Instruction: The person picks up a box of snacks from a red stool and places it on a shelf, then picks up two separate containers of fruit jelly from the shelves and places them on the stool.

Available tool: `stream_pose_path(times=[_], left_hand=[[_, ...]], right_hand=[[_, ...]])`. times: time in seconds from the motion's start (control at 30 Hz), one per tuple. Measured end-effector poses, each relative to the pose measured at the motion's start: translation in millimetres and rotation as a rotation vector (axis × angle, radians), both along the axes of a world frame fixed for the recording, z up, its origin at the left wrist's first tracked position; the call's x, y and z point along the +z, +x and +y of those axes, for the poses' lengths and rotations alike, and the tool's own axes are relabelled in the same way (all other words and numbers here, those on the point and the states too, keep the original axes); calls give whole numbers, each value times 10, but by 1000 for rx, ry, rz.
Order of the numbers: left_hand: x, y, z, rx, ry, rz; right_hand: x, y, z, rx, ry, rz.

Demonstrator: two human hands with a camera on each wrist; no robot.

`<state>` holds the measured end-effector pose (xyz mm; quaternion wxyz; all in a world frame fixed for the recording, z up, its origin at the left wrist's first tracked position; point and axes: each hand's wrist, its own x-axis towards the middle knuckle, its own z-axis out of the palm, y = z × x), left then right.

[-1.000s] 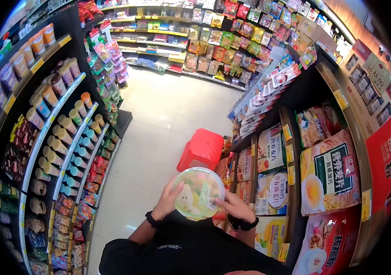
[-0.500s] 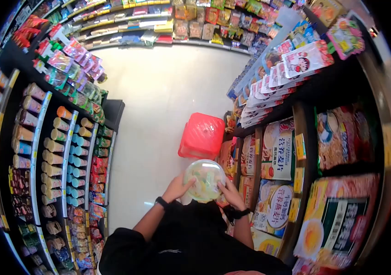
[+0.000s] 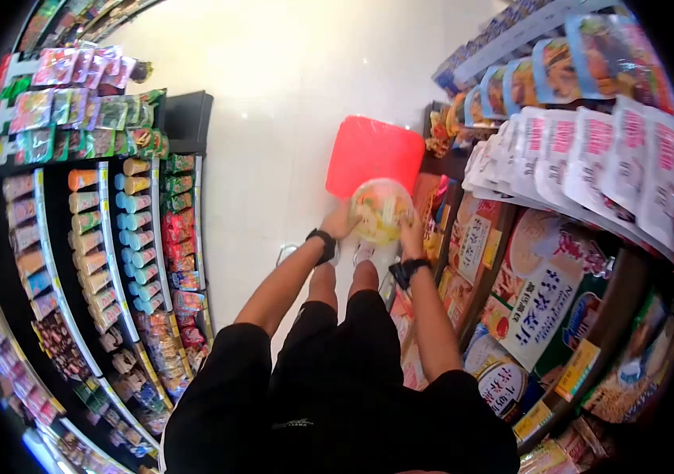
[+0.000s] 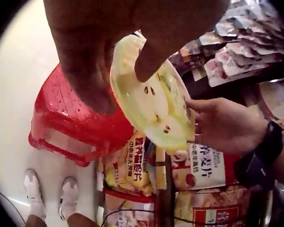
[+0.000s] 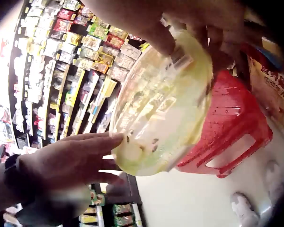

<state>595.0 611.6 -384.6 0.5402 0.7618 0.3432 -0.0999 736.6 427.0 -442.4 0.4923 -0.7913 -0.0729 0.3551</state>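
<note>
Pale-blue cups (image 3: 138,261) line the shelves (image 3: 101,186) at far left, with cream ones beside them and pouches (image 3: 76,107) hung above. Further right comes bare, light floor (image 3: 274,158), and then the left hand (image 3: 340,221), which grips one side of a round tub (image 3: 383,212), its thumb laid on the upper face. The tub is translucent and glossy, tinted yellow-green, printed with large pear slices showing dark seeds; a small shiny label sits near its edge. It is held up in front of the person, overlapping the near side of a red plastic stool (image 3: 376,154) in the head view; whether the two touch cannot be told there. On the tub's other side the right hand (image 3: 411,235) grasps the rim between thumb and fingers. At far right hang white packs (image 3: 574,158), above shelved cereal bags (image 3: 538,276).

Half a second earlier the tub appeared against the black shirt, clear of the stool; now the arms reach further out and the legs (image 3: 365,276) show below it. Both hands keep their hold.
</note>
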Motion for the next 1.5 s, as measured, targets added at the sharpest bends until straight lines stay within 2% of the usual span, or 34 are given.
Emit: stream_pose_path(times=[0.03, 0.1, 0.17, 0.23, 0.33, 0.47, 0.57, 0.67, 0.8, 0.87, 0.9, 1.03, 1.13, 1.23, 1.33, 1.37, 1.5], left_hand=[[-49, 61, 74, -17, 6, 15], [-409, 153, 206, -1, 26, -3], [-753, 167, 252, 64, -23, -20], [-848, 313, 404, 121, -121, -15], [-1157, 395, 524, 149, -36, -64], [-1412, 583, 752, 154, 49, 162], [-1612, 680, 903, 21, 423, 90], [-1664, 742, 1003, 30, 620, -36], [-1692, 776, 1135, -94, 750, 2], [-1755, 795, 1137, 54, 787, -11], [-1827, 800, 1122, 128, 805, -17], [-2117, 814, 1042, 484, 576, 1], [-2189, 843, 894, 718, 247, -13], [-2317, 828, 923, 788, 201, -28], [-2416, 738, 1020, 760, 124, 46], [-2539, 683, 1076, 676, 119, 78], [-2517, 733, 1044, 689, 213, 194]], right_hand=[[52, 112, 89, 32, -29, 60], [16, 198, 320, 28, -11, -178], [-384, 275, 420, -45, 28, -134], [-395, 334, 585, -50, -44, -157], [-504, 521, 872, -30, -38, -231], [-728, 583, 1085, -10, -110, -251], [-1094, 639, 1137, 20, -157, -370], [-1052, 670, 1238, 101, -280, -524], [-1242, 684, 1266, 170, -297, -732], [-1296, 646, 1291, 127, -257, -771], [-1328, 627, 1257, 171, -260, -714], [-1463, 482, 1209, 267, -321, -760], [-1528, 453, 1223, 253, -312, -731], [-1564, 478, 1211, 241, -291, -742], [-1570, 448, 1176, 249, -271, -744], [-1562, 466, 1154, 261, -264, -735], [-1455, 627, 1082, 379, -304, -653]])
